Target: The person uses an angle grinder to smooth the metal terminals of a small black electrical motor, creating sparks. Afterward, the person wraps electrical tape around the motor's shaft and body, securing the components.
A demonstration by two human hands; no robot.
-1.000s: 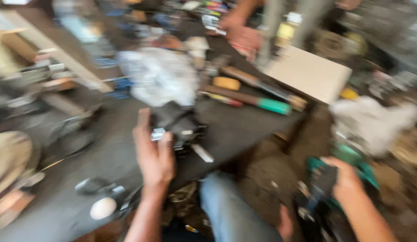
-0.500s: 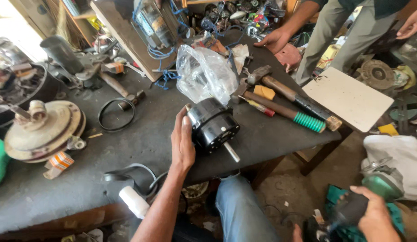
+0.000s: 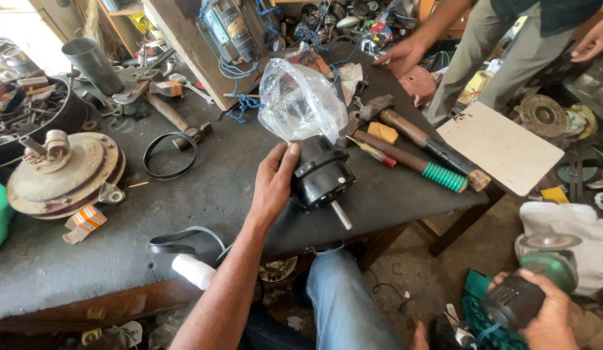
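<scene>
Cluttered workshop, seen over a dark, grimy table (image 3: 185, 194): low at the near right, the right hand (image 3: 541, 317) is closed around an angle grinder (image 3: 528, 285) down by the floor. Nearer the table's edge, the left hand (image 3: 275, 185) clamps a black motor (image 3: 324, 175), shaft pointing outward, apparently steadying it. Beyond lie a clear plastic bag (image 3: 301, 104) and hammers (image 3: 411, 139); a co-worker's hand (image 3: 398, 58) rests at the far edge.

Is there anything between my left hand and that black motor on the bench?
No. The left hand already grips the black motor directly at its side, with nothing between them. The clear plastic bag sits behind the motor, away from the hand.
</scene>
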